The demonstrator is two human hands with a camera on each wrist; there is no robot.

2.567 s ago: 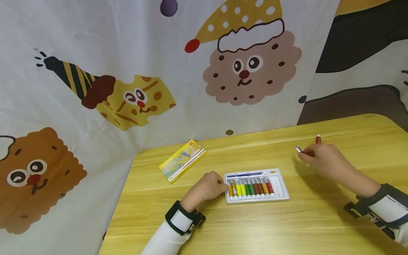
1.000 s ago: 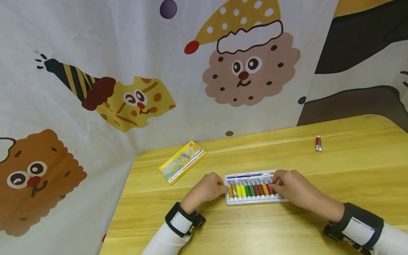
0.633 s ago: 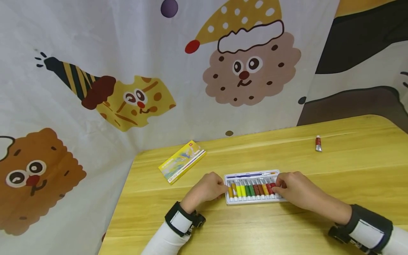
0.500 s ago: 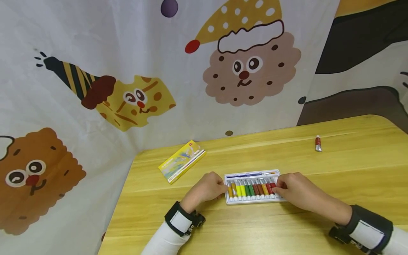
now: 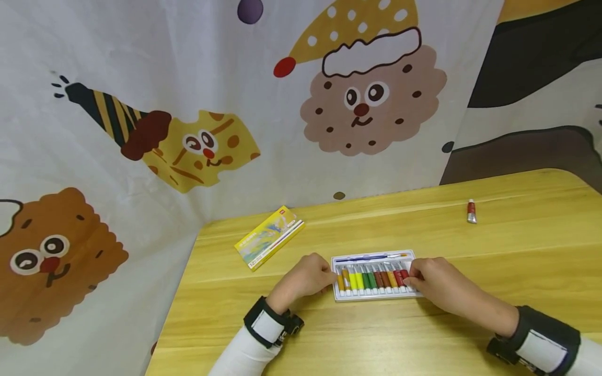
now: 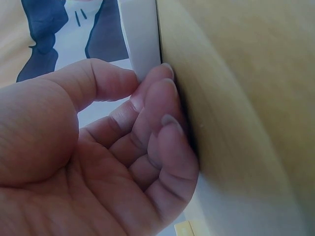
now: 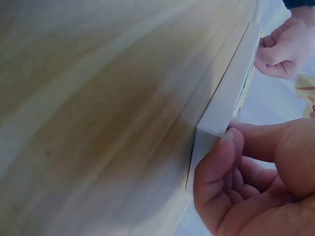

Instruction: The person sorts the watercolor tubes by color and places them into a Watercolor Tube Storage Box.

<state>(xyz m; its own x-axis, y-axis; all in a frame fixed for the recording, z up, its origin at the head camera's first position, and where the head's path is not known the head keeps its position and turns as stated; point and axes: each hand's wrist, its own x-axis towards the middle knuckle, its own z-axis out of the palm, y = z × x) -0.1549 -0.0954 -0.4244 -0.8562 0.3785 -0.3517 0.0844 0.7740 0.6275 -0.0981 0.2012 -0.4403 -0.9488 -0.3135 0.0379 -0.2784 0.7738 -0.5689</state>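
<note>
A white plastic tray (image 5: pixel 376 299) lies on the table, filled with a row of paint tubes (image 5: pixel 372 280) in ochre, yellow, green, brown, orange and red. A blue-handled paintbrush (image 5: pixel 362 258) lies along its far side. My left hand (image 5: pixel 305 277) pinches the tray's left edge between thumb and index finger, the other fingers curled against the table in the left wrist view. My right hand (image 5: pixel 437 282) is over the tray's right end, thumb and index finger pinching a red paint tube (image 5: pixel 405 274) at its slot. In the right wrist view these fingertips hide that tube.
Another red paint tube (image 5: pixel 472 211) lies alone at the back right of the wooden table (image 5: pixel 357 339). A yellow cardboard paint box (image 5: pixel 269 237) lies at the back left. Behind the table hangs a white cloth (image 5: pixel 277 177) printed with cartoon biscuits and cheese.
My right hand has brought a red paint tube from the back right to the tray's right end, then shifted slightly right. The left hand has stayed at the tray's left edge.
</note>
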